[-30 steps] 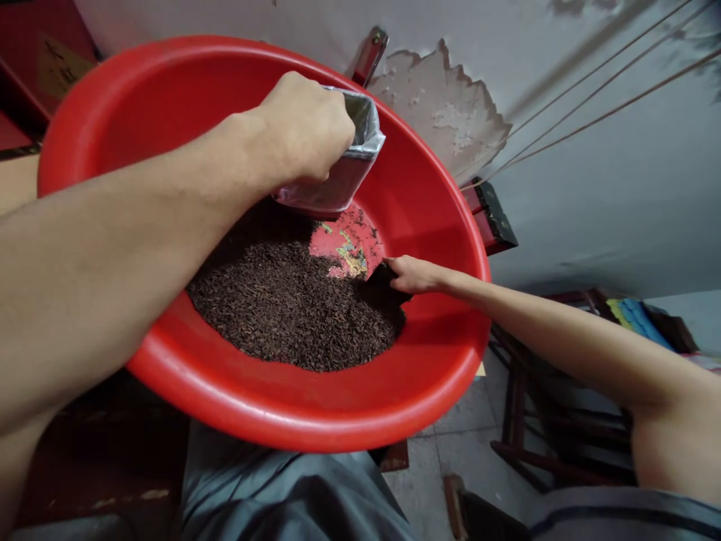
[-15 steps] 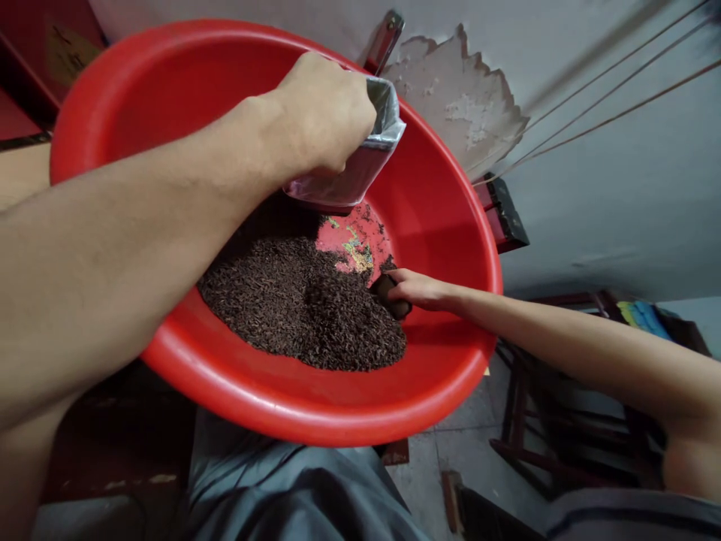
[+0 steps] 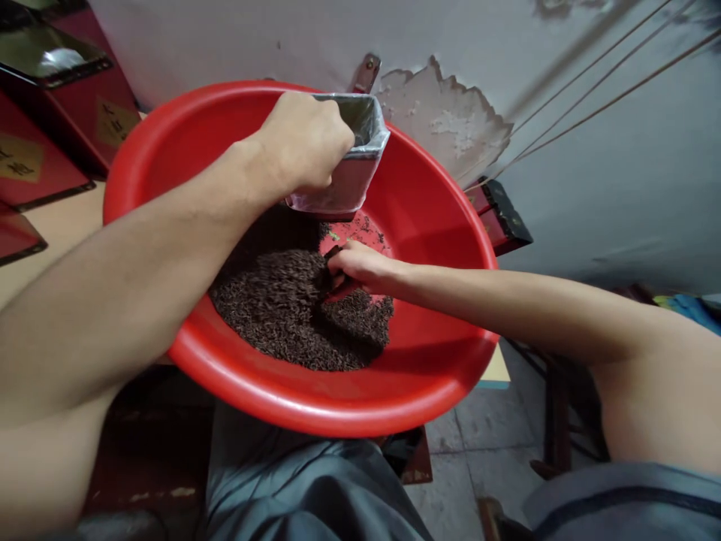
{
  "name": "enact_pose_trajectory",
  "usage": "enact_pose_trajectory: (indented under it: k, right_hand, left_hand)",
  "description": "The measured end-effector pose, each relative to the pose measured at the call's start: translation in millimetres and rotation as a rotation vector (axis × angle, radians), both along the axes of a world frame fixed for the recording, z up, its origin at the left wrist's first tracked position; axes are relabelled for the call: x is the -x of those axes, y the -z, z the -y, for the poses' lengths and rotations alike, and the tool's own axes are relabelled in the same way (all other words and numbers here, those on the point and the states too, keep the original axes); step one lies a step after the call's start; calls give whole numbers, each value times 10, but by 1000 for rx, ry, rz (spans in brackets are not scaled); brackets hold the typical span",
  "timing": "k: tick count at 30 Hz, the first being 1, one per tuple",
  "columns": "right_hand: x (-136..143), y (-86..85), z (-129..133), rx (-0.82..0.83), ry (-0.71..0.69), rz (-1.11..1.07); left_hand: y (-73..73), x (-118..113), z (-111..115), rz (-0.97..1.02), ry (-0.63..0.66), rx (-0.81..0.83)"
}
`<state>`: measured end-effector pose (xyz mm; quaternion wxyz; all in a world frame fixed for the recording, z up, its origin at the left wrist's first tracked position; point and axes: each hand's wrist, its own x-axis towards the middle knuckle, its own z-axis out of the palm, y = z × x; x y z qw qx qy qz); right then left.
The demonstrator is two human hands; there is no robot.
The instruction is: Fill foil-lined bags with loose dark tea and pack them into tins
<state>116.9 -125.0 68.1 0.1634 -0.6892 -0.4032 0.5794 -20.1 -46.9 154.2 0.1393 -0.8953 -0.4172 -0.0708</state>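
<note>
1 lined container (image 3: 341, 186) is clamped in the left hand (image 3: 315, 143) over a red basin (image 3: 338, 417), presumably against spillage; 1 scoop (image 3: 332, 255) is gripped by the right hand (image 3: 363, 264).

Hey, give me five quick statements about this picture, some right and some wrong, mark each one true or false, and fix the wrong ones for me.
1. The left hand has its grip on a container above a red basin. True.
2. The right hand rests on the person's knee. False: it is down inside the basin, holding a partly hidden dark thing.
3. The dark loose bits fill the basin to the brim. False: they lie low in it.
4. Red boxes stand at the picture's left edge. True.
5. The wall is unmarked. False: it has a large peeled patch.
</note>
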Motion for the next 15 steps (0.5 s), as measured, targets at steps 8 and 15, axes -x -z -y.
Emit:
enact_pose_trajectory:
  k: [8,15]
  right_hand:
    - [-8,-98,-230,-702,-422,347]
    - [-480,-172,-205,-755,-950,1119]
  left_hand:
    - [12,1,-6,5,-8,-20]
    - [25,14,-53,44,4,12]
